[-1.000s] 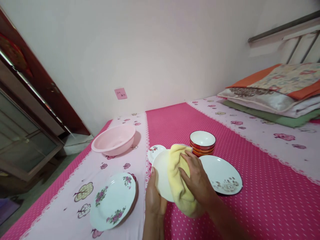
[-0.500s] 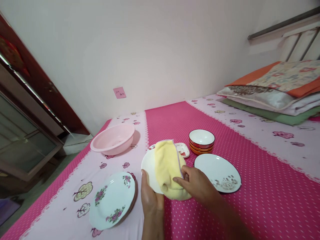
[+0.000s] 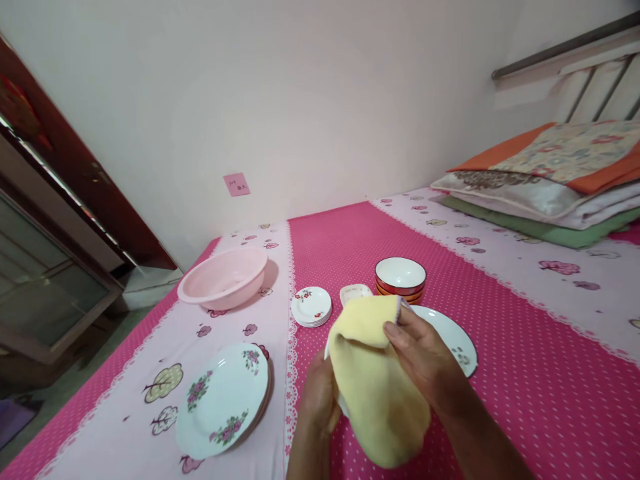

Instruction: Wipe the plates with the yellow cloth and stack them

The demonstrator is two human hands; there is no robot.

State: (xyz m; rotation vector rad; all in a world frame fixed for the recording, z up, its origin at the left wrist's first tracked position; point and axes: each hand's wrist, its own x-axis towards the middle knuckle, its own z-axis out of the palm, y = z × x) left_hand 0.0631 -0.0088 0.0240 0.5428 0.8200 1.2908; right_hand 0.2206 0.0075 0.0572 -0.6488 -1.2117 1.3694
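My left hand (image 3: 316, 397) grips the edge of a white plate (image 3: 342, 404) that is almost wholly hidden under a yellow cloth (image 3: 377, 387). My right hand (image 3: 425, 357) pinches and presses that cloth over the plate, fingers closed on its upper edge. Both are held just above the pink dotted bedspread (image 3: 525, 387). Just beyond my right hand lies a white plate with a dark rim (image 3: 457, 337).
A stack of flowered plates (image 3: 223, 400) lies at the left. A pink basin (image 3: 223, 275) sits farther back. Small saucers (image 3: 311, 306), a small square dish (image 3: 354, 293) and stacked red bowls (image 3: 401, 275) stand behind my hands. Folded bedding (image 3: 550, 187) is at the right.
The plate has been tilted toward me and the cloth now covers nearly all of it. My right hand moved up to the cloth's top edge. The saucers behind have come into view.
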